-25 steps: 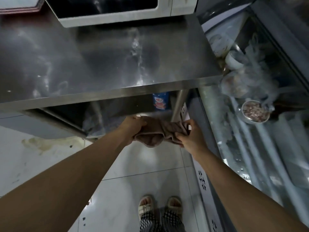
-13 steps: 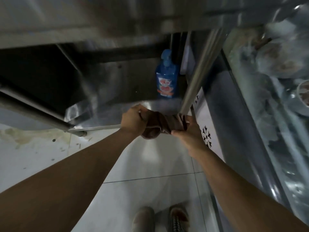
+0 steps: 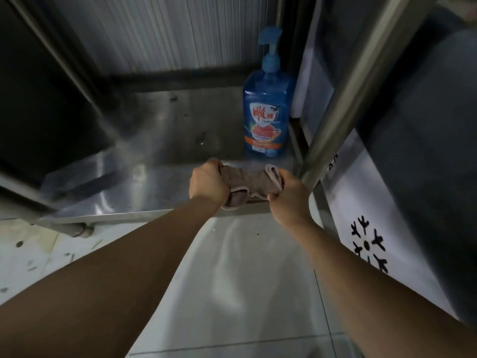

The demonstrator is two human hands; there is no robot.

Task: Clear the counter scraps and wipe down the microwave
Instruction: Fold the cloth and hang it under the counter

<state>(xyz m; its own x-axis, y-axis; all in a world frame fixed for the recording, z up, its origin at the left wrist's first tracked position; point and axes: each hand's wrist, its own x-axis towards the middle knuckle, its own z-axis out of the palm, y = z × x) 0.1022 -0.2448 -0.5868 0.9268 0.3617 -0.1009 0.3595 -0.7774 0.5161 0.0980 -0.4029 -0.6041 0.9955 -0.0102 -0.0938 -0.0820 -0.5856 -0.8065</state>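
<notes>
Two hands on one cloth (image 3: 249, 186) | left hand (image 3: 206, 183) grips one end | right hand (image 3: 290, 196) grips other | blue bottle (image 3: 267, 109) upright on shelf (image 3: 154, 177) behind

- My view is dim overall; the space under the steel frame sinks into near-black at the upper left.
- The brightest patch is the floor tile (image 3: 240, 275), where a soft, pale sheen spreads between the arms.
- The lower shelf (image 3: 160, 161) gives a dull, streaky glare.
- The blue soap bottle (image 3: 267, 112) reads fairly sharp, its label legible.
- Wide-angle distortion bends the steel leg (image 3: 343, 99) and stretches the forearms at the bottom corners.
- The right edge looks smeared and soft.
</notes>
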